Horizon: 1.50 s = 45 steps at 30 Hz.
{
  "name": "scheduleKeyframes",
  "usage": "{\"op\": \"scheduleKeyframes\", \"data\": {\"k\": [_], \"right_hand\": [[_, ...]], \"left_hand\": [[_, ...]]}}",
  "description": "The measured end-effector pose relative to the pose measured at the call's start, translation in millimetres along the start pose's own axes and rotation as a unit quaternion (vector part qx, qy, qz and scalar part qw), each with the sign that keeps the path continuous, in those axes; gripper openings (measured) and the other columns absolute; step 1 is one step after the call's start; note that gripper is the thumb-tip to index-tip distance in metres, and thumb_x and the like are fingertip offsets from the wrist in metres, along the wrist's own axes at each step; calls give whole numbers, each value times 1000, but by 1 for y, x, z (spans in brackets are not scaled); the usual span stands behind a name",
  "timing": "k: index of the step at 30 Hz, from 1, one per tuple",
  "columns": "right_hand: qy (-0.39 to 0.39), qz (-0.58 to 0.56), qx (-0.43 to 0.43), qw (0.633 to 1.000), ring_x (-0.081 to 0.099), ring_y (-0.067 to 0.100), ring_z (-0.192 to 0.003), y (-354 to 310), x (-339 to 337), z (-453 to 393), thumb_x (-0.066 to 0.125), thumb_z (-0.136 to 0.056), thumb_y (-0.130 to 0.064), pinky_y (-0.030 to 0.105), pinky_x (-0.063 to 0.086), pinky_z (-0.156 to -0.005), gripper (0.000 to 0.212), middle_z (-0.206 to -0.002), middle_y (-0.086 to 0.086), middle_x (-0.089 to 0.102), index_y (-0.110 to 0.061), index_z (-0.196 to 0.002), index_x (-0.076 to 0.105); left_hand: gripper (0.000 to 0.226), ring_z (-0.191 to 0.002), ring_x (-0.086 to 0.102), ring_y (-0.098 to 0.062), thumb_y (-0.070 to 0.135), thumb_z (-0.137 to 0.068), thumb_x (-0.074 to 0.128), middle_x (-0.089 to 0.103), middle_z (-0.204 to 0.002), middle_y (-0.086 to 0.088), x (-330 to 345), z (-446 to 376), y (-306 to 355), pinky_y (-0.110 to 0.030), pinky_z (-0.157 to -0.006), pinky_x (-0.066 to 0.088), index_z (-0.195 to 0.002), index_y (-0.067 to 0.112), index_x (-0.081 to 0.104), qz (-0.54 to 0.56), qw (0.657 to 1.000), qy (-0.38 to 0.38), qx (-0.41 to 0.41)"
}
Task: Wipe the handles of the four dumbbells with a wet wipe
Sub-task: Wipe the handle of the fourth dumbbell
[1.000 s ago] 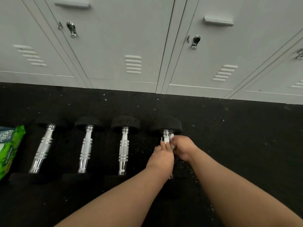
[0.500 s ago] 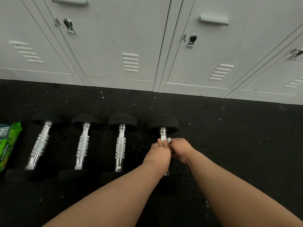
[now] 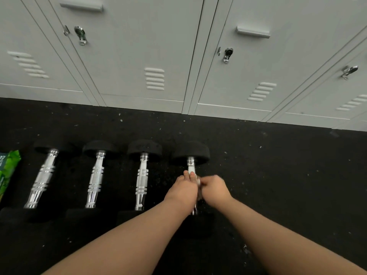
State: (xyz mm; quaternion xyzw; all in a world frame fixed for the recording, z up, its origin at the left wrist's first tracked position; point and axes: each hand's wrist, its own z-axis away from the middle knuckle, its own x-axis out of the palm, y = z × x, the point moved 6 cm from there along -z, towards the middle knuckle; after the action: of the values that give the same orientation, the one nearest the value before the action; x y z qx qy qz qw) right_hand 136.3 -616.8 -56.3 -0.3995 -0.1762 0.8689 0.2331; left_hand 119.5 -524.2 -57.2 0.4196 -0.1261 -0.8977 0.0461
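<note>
Four dumbbells lie side by side on the black floor (image 3: 278, 175), just short of the lockers (image 3: 139, 46). Open floor spreads beside the rightmost dumbbell (image 3: 191, 153). Both hands meet on its handle: left hand (image 3: 183, 188) curled round it, right hand (image 3: 214, 188) pinching a white wet wipe (image 3: 198, 182) against it. A green wipes pack (image 3: 9, 171) lies beyond the far dumbbell.

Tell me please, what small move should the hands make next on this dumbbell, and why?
Probably slide both hands toward the near end of the rightmost dumbbell's handle. The left hand and right hand hold the wet wipe at mid-handle; bare chrome shows above them, and a short stretch below seems not yet covered.
</note>
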Motion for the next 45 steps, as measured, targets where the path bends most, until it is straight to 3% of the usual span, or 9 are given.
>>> {"op": "scheduleKeyframes", "data": {"k": [2,6,11,16,19,26,35,40,45], "right_hand": [[-48,44,11,998,63,11,-73,10,2,9,59,-85,-9,24,50,-65,18,-80,-2,68,-18,-93,73],[143,-5,-51,988,64,14,-88,-23,-33,-8,52,-93,-17,17,44,-75,25,-96,0,69,-17,-111,70],[97,82,-132,983,55,20,-88,-35,-12,-12,52,-90,-9,21,39,-75,23,-95,4,52,-11,-104,71],[141,-114,-33,983,59,10,-79,-8,-13,-2,56,-90,-10,15,48,-68,22,-92,-1,66,-10,-106,72],[181,-312,88,929,63,20,-72,1,-9,-8,55,-87,-1,28,50,-64,18,-83,13,71,-3,-87,73],[-69,-523,225,819,55,23,-70,0,25,-49,32,-95,3,32,48,-66,27,-78,15,62,-1,-87,58],[118,-262,65,955,63,7,-64,-7,-10,-26,62,-83,-4,7,42,-50,19,-75,-3,70,-18,-86,74],[106,-377,157,907,55,19,-59,-2,4,-39,55,-81,6,25,42,-53,25,-65,9,60,-10,-65,66],[194,-150,57,968,65,16,-82,-22,-8,-7,56,-88,-10,26,50,-73,20,-88,2,71,-16,-95,74]], "left_hand": [[71,-143,16,-31,15,-97,45,3,-158,-19,-1,0,-2,-36,-113,27,-150,4,-1,15,1000,11,-6],[69,-142,22,-26,29,-98,47,12,-157,-15,1,5,0,-35,-110,32,-151,8,9,47,998,39,14],[50,-125,42,-23,21,-98,44,39,-144,-11,4,9,-1,-33,-97,43,-144,8,30,41,997,64,7],[63,-129,39,-26,12,-94,49,23,-153,-12,7,9,-1,-36,-101,44,-148,8,18,56,997,59,-3],[77,-130,37,-28,10,-89,56,17,-155,-15,8,7,2,-36,-103,42,-150,6,9,50,997,53,-9],[81,-137,29,-26,23,-91,59,11,-157,-17,7,7,0,-31,-107,36,-150,4,7,24,998,64,-1],[83,-138,28,-29,25,-91,59,15,-155,-20,13,3,-4,-33,-111,32,-149,1,6,8,998,59,19],[85,-136,29,-30,22,-89,61,11,-155,-23,12,5,-1,-32,-111,31,-149,-1,6,8,998,56,16],[80,-140,22,-33,18,-87,59,9,-155,-25,18,1,1,-36,-113,27,-149,-1,12,-16,999,32,33]]}}
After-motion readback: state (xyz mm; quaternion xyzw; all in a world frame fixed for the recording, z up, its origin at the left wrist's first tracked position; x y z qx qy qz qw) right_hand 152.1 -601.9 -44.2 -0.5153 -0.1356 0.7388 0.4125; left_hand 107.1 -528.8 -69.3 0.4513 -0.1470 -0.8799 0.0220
